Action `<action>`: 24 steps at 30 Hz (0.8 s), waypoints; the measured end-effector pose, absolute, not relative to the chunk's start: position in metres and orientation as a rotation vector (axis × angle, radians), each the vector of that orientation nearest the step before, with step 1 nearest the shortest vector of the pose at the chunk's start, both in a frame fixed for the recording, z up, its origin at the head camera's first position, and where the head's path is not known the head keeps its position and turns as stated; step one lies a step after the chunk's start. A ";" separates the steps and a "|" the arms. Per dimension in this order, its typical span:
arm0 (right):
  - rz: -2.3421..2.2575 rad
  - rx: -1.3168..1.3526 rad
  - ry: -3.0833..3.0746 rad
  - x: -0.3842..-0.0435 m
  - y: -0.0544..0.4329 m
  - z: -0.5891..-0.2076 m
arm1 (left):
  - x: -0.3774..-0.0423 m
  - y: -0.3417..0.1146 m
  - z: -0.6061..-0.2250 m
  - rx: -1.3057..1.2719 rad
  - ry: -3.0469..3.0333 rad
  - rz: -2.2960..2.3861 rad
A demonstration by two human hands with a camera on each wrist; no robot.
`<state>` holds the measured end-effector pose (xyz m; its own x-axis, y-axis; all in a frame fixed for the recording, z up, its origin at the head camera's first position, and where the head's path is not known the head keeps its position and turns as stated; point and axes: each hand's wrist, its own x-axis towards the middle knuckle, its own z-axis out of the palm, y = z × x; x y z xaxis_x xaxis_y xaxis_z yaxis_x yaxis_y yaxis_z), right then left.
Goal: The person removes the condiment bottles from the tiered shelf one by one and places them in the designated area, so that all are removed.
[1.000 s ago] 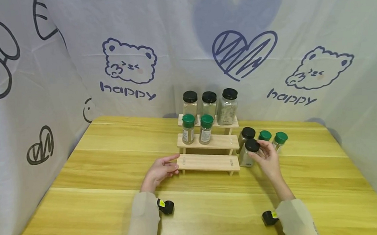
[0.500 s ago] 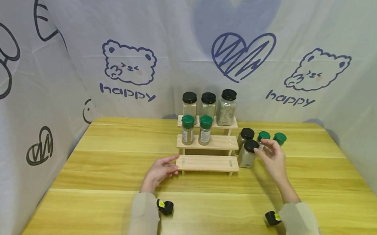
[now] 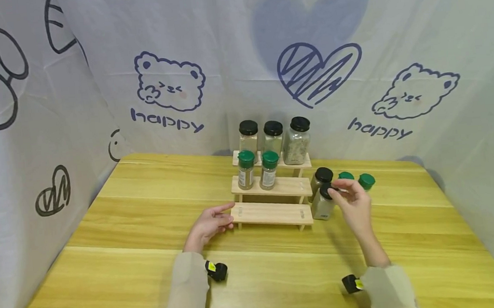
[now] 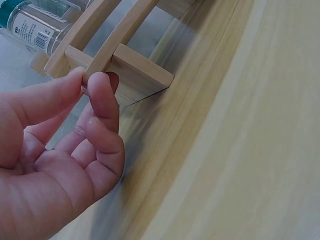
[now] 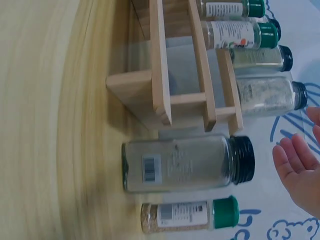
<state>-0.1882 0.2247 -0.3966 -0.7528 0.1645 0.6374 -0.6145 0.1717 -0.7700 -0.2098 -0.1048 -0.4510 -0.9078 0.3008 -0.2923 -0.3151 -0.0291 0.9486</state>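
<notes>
My left hand (image 3: 209,227) pinches the left end of the lowest step of a three-tier wooden spice rack (image 3: 273,213); in the left wrist view the thumb and index finger (image 4: 102,95) meet around that wooden end. My right hand (image 3: 354,206) hovers by the black lid of a square glass spice jar (image 3: 322,208) just right of the rack. In the right wrist view the relaxed fingers (image 5: 295,157) are apart from the lid of the upright jar (image 5: 185,165). A second black-lidded jar (image 3: 323,174) stands behind it.
Three black-lidded jars (image 3: 296,145) occupy the top tier, and two green-capped spice bottles (image 3: 268,176) the middle one. Two more green-capped bottles (image 3: 367,181) stand right of the rack, partly hidden by the right hand. A printed white curtain (image 3: 240,67) hangs behind the wooden table (image 3: 279,287).
My right hand drew slightly right, away from the front jar's lid, then came back left toward it. The left hand keeps its pinch on the rack; the jars have not visibly moved.
</notes>
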 end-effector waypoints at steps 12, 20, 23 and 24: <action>1.753 0.540 -1.856 -0.193 0.197 -0.391 | -0.210 -0.105 -0.453 -0.018 1.851 1.985; 1.733 0.532 -1.919 -0.197 0.178 -0.387 | -0.210 -0.105 -0.453 -0.012 1.860 1.984; 1.725 0.508 -1.949 -0.201 0.171 -0.387 | -0.210 -0.105 -0.453 -0.014 1.862 1.982; 1.721 0.503 -1.958 -0.202 0.169 -0.386 | -0.211 -0.105 -0.453 -0.015 1.862 1.982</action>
